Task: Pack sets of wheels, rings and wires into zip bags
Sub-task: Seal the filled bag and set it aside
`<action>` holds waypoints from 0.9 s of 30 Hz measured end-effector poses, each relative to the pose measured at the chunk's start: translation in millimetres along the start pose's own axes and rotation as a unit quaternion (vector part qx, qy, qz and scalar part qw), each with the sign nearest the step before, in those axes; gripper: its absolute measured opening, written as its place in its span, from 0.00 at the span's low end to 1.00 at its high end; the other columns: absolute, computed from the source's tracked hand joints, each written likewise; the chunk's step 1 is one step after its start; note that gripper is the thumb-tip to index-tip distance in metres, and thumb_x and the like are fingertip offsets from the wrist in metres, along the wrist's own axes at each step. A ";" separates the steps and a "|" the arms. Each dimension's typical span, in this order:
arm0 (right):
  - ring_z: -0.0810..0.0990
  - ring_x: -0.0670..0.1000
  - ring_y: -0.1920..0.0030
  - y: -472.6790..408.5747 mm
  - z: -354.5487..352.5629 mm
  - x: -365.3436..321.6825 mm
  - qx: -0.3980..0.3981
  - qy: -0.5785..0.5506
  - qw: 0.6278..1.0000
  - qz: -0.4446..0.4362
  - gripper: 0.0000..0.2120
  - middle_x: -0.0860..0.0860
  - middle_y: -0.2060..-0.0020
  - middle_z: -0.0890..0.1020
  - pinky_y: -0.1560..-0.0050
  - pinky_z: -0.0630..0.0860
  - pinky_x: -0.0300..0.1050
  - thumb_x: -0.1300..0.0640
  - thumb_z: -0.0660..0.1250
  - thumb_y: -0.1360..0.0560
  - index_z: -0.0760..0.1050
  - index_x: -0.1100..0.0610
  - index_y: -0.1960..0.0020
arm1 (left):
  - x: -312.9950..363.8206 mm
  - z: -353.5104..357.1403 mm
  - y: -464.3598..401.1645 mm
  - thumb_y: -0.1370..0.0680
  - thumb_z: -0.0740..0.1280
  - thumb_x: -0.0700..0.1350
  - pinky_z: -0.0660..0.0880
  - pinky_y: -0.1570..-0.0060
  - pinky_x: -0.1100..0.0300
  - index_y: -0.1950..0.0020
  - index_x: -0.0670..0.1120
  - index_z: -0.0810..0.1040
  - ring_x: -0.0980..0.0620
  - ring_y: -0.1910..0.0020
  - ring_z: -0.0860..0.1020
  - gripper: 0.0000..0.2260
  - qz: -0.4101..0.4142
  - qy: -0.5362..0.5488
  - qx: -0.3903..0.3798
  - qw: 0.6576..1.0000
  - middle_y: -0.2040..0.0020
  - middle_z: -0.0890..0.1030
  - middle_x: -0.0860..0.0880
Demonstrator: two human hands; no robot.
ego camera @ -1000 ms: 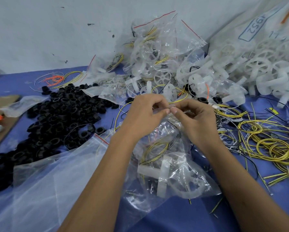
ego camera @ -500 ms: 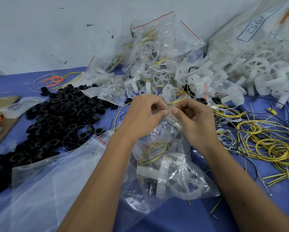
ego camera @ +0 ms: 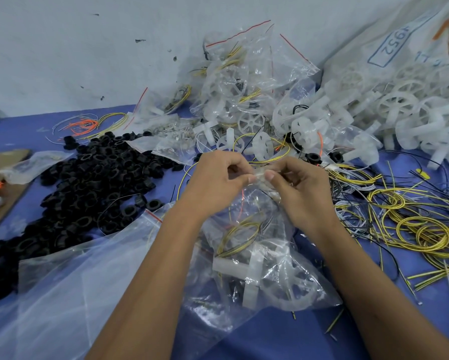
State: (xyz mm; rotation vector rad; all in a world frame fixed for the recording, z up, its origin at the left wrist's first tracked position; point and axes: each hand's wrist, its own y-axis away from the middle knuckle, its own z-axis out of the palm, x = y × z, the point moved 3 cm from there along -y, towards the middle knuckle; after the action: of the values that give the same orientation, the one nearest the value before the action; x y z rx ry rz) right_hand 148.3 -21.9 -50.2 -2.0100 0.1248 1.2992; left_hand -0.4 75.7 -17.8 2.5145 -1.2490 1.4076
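A clear zip bag (ego camera: 259, 271) lies in front of me on the blue table (ego camera: 283, 336). Inside it are white plastic wheels (ego camera: 254, 274) and a coil of yellow wire (ego camera: 237, 236). My left hand (ego camera: 215, 183) and my right hand (ego camera: 300, 189) both pinch the bag's top edge, thumbs almost touching at the middle. A heap of black rings (ego camera: 88, 183) lies to the left. Loose yellow wires (ego camera: 426, 224) lie to the right. Loose white wheels (ego camera: 400, 113) are piled at the back right.
Filled zip bags (ego camera: 244, 81) are heaped against the wall at the back. Empty clear bags (ego camera: 62, 289) lie at the lower left. Orange wires (ego camera: 84, 124) lie at the back left, and a cardboard piece (ego camera: 2, 188) sits at the left edge. A white sack (ego camera: 390, 45) stands at the back right.
Both hands stay pinched on the bag's top edge; the fingers have shifted only slightly along it. The bag has not moved.
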 end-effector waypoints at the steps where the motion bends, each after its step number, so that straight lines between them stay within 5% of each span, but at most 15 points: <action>1: 0.80 0.45 0.62 0.2 0.3 -0.3 -0.005 0.008 1.000 0.002 0.05 0.48 0.63 0.83 0.57 0.76 0.43 0.64 0.73 0.24 0.81 0.57 0.57 | 0.7 -0.3 0.1 0.26 0.78 0.41 0.79 0.54 0.55 0.57 0.44 0.86 0.50 0.59 0.82 0.02 0.005 -0.010 -0.002 1.000 0.61 0.85 0.49; 11: 0.83 0.56 0.56 1.4 1.4 -2.0 -0.022 0.030 0.999 -0.027 0.04 0.53 0.61 0.85 0.51 0.79 0.60 0.66 0.74 0.26 0.83 0.59 0.58 | 3.6 1.6 1.1 0.26 0.77 0.42 0.79 0.52 0.54 0.57 0.47 0.86 0.56 0.60 0.82 0.02 0.020 -0.043 -0.012 0.999 0.61 0.84 0.53; 17: 0.81 0.50 0.55 2.7 2.8 -11.9 -0.045 0.175 0.973 -0.142 0.02 0.49 0.59 0.85 0.51 0.78 0.49 0.63 0.76 0.26 0.84 0.59 0.54 | 0.9 5.7 0.8 0.26 0.78 0.41 0.78 0.52 0.48 0.58 0.46 0.85 0.50 0.58 0.81 0.03 0.036 -0.078 -0.015 0.996 0.60 0.84 0.51; 22: 0.80 0.53 0.56 2.7 0.1 -13.0 -0.027 0.188 0.972 -0.137 0.02 0.49 0.61 0.84 0.54 0.78 0.52 0.66 0.76 0.27 0.83 0.61 0.56 | -2.4 2.9 0.4 0.26 0.78 0.45 0.80 0.52 0.53 0.58 0.49 0.86 0.58 0.60 0.82 0.03 0.010 -0.065 -0.015 0.998 0.62 0.83 0.57; 27: 0.79 0.54 0.55 2.8 1.8 -14.4 -0.037 0.230 0.962 -0.141 0.02 0.49 0.59 0.83 0.51 0.73 0.47 0.65 0.75 0.27 0.83 0.60 0.56 | -4.1 2.0 2.0 0.26 0.77 0.41 0.79 0.53 0.50 0.59 0.47 0.85 0.53 0.58 0.82 0.03 0.026 -0.086 -0.020 0.996 0.61 0.84 0.53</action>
State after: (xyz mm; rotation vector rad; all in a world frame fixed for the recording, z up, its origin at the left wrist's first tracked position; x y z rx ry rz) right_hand 138.8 -27.0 -40.2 -2.2658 0.0033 0.6555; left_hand -1.4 76.3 -22.6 2.6411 -1.3646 1.1836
